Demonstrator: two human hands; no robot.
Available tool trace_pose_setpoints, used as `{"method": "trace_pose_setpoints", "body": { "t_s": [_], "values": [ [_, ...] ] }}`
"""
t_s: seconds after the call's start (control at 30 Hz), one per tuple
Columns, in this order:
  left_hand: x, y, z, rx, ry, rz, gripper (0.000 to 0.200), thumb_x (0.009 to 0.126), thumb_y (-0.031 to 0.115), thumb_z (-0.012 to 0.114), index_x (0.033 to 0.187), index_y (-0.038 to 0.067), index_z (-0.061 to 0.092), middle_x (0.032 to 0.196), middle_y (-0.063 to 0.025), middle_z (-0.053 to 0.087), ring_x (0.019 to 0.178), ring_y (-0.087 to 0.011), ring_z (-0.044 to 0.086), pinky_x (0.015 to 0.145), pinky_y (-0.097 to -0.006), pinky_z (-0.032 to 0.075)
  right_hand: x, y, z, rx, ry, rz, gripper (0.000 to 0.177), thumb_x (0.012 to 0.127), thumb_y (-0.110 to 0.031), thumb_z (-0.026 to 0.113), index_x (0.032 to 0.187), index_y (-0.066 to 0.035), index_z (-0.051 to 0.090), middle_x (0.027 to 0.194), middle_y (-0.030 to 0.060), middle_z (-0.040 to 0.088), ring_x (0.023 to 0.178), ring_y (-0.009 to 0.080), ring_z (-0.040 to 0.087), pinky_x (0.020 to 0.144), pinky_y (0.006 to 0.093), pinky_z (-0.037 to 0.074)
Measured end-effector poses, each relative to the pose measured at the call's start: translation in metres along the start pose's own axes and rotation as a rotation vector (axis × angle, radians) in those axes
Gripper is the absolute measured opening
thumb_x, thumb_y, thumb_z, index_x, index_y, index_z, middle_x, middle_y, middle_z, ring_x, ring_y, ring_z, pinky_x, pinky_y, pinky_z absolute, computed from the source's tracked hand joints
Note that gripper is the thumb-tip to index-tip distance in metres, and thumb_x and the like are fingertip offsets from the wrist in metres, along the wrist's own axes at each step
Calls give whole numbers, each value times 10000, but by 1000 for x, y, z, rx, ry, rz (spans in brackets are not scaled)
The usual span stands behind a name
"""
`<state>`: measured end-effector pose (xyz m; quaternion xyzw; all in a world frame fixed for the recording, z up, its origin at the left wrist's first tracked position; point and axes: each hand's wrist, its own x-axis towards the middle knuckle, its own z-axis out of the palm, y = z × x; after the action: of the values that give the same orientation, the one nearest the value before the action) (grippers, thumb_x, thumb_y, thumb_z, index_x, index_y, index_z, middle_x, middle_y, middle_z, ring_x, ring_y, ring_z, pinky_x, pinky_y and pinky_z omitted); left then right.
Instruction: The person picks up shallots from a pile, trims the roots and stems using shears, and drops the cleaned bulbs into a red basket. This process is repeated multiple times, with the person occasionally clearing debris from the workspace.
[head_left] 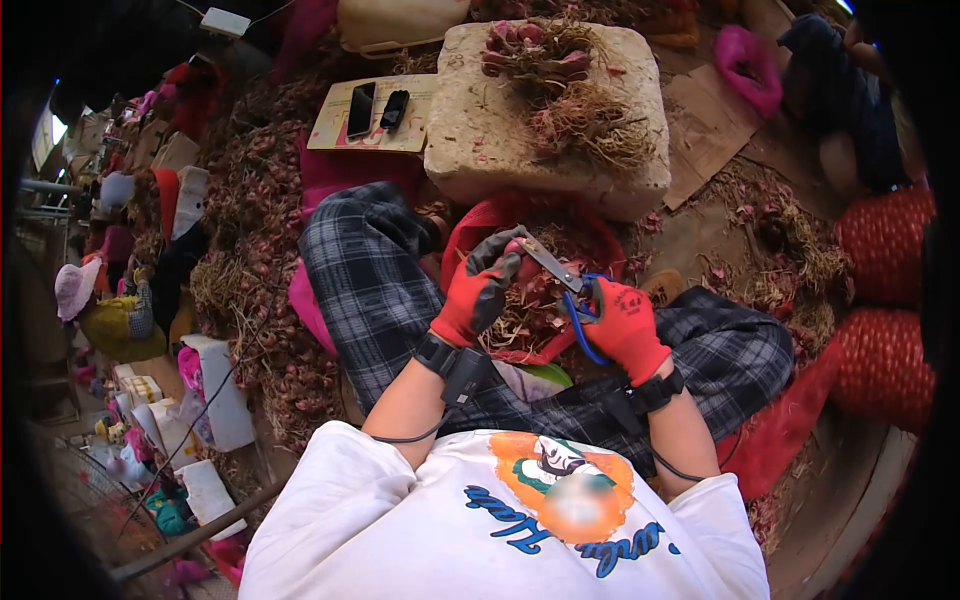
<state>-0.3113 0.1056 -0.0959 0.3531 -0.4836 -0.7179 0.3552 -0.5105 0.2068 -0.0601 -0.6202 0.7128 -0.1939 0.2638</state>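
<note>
My left hand (480, 287), in a red and black work glove, pinches a small red onion (516, 246) at its fingertips. Blue-handled scissors (550, 263) are gripped by my right hand (625, 325), also gloved in red. Their blades reach up and left to the onion, where touching or a small gap cannot be told apart. Beneath both hands, between my crossed legs, lies a red mesh bag (462, 240) with loose red onions and dry trimmings in it. Beyond it stands a pale foam block (480, 135) carrying bundles of red onions with dry stalks (590, 120).
On a flat board (330, 115) lie a phone (361, 108) and a small black device (396, 109). Piled onions (265, 260) spread along my left. Filled red mesh sacks (885, 360) stand at the right. Another person in a pink hat (78, 288) sits far left.
</note>
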Motion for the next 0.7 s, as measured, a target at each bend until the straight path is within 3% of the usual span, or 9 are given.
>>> {"method": "trace_pose_setpoints", "body": {
  "t_s": [0.07, 0.17, 0.27, 0.37, 0.53, 0.7],
  "values": [
    [1, -3, -1, 70, -28, 45, 346, 936, 128, 534, 1269, 45, 486, 1118, 8, 570, 978, -59, 521, 836, -193, 430, -1, 2, 2, 17, 16, -6, 424, 734, -386, 691, 1036, -104, 596, 864, 101, 651, 780, 300, 631, 677, 396, 494],
    [4, 5, -3, -165, -118, -54, 383, 942, 151, 526, 1305, 60, 447, 1106, 9, 565, 952, -77, 530, 804, -222, 440, 0, 5, 6, 160, 21, 16, 419, 738, -400, 693, 1028, -109, 610, 873, 95, 655, 792, 302, 631, 690, 387, 495],
    [3, 18, 13, -479, -48, -123, 408, 930, 131, 535, 1318, 58, 432, 1136, 7, 549, 918, -68, 524, 782, -211, 435, 2, -5, -3, 370, -28, 49, 436, 736, -425, 698, 1030, -114, 617, 899, 96, 655, 824, 301, 629, 708, 380, 494],
    [10, 7, 2, 42, 6, 76, 454, 909, 103, 550, 1338, 57, 409, 1181, -5, 522, 941, -73, 513, 822, -213, 431, 1, -11, -12, 296, 2, 23, 457, 730, -451, 700, 1031, -118, 618, 910, 99, 652, 848, 297, 626, 718, 378, 492],
    [9, 6, -7, -5, -48, 7, 500, 898, 81, 557, 1363, 47, 378, 1217, -26, 513, 998, -74, 520, 856, -216, 422, 1, 1, 0, 32, 114, -15, 446, 716, -470, 691, 979, -117, 620, 880, 102, 642, 827, 292, 625, 706, 386, 490],
    [7, 13, -3, -54, -58, 28, 522, 890, 88, 569, 1369, 40, 368, 1198, -28, 532, 965, -63, 542, 820, -209, 430, 1, 6, -4, -59, 125, -60, 381, 735, -355, 707, 971, -68, 620, 857, 110, 647, 760, 305, 626, 659, 363, 493]
  ]
}}
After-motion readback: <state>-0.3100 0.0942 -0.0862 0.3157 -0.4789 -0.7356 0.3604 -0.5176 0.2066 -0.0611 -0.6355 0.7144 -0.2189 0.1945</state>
